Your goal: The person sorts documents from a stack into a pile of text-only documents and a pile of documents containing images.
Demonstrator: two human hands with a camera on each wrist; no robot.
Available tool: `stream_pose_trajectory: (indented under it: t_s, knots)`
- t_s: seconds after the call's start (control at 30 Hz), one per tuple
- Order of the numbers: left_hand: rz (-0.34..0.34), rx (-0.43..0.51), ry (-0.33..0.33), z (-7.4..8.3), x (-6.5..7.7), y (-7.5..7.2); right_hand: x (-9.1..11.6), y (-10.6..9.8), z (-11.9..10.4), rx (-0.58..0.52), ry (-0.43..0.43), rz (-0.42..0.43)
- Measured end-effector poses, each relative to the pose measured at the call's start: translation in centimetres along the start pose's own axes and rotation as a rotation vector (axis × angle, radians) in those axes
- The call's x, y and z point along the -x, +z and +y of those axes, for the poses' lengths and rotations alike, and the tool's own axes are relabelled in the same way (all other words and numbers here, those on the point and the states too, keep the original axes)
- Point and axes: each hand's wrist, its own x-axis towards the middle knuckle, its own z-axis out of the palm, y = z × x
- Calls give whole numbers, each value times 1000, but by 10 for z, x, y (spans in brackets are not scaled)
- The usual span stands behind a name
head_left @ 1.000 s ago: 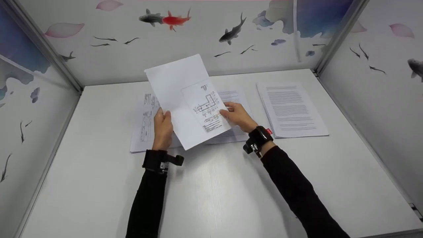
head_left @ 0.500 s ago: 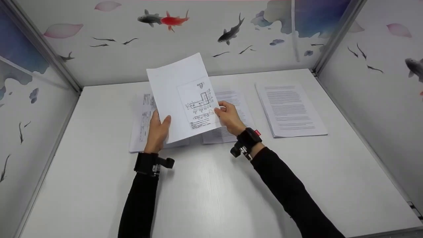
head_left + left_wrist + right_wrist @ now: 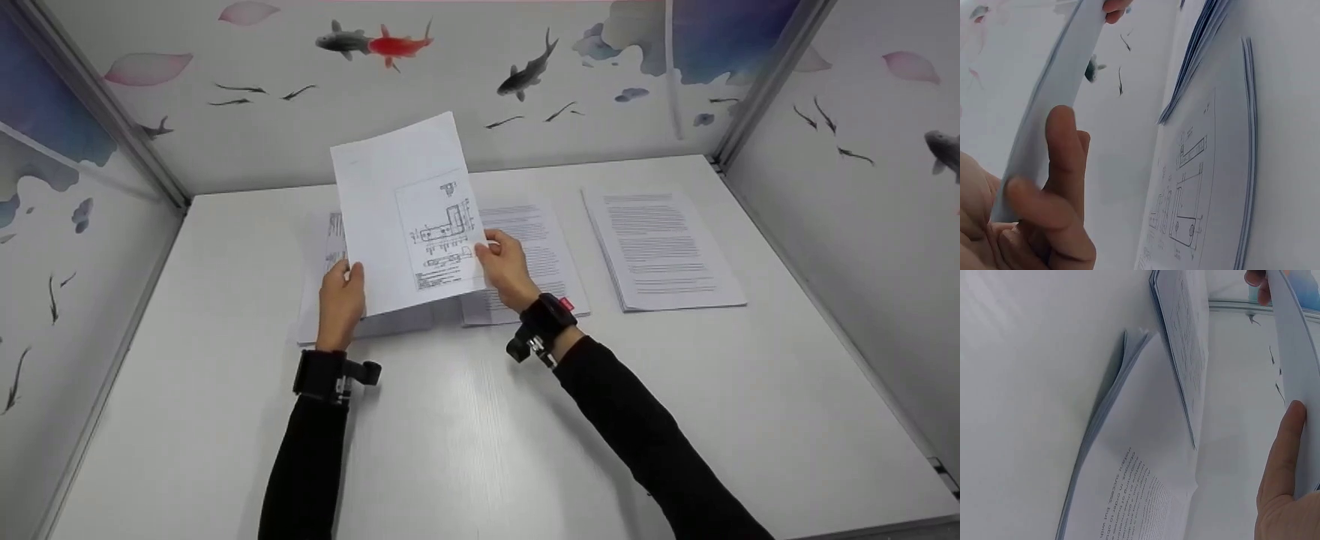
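Both hands hold a white sheet of paper (image 3: 382, 217) raised above the table, a line drawing printed on its lower right part. My left hand (image 3: 341, 304) grips the lower left edge, thumb on the front. Behind the sheet, its other fingers (image 3: 1064, 146) show in the left wrist view. At the lower right edge, my right hand (image 3: 506, 270) pinches the paper between thumb and fingers. Underneath, partly hidden, lie a stack of drawings (image 3: 1190, 191) on the left and a stack of text pages (image 3: 544, 259) in the middle.
Another stack of printed text pages (image 3: 664, 251) lies at the right on the white table (image 3: 465, 435). Panels (image 3: 247, 142) painted with fish and petals enclose the back and sides. Each wrist wears a black camera band (image 3: 322, 375).
Both hands have shifted left with the sheet, my right hand more than my left. The sheet has turned more upright. The stacks on the table have stayed put.
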Motion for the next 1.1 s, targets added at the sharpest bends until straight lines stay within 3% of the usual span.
stream_pose_trajectory:
  t_s: [0.3,0.47,0.6,0.7,0.87,0.97,1.1]
  knots:
    - [84,-223,79,-9,0,-8,7,17,4,7,-45,-11]
    - [114,-299,39,-11,-1,-17,11,25,6,-19,-78,-63]
    - [31,-283,-19,-11,-4,-27,12,28,8,-31,-97,-71]
    - [-59,-213,-84,-10,-6,-34,11,29,8,-67,-84,-66]
    - [-190,-107,-135,-5,-8,-44,11,34,6,-104,-52,-64]
    - [-209,-118,-145,-3,-8,-48,10,37,6,-67,-29,-76]
    - [-150,-192,-135,-4,-9,-50,11,41,7,31,1,-94]
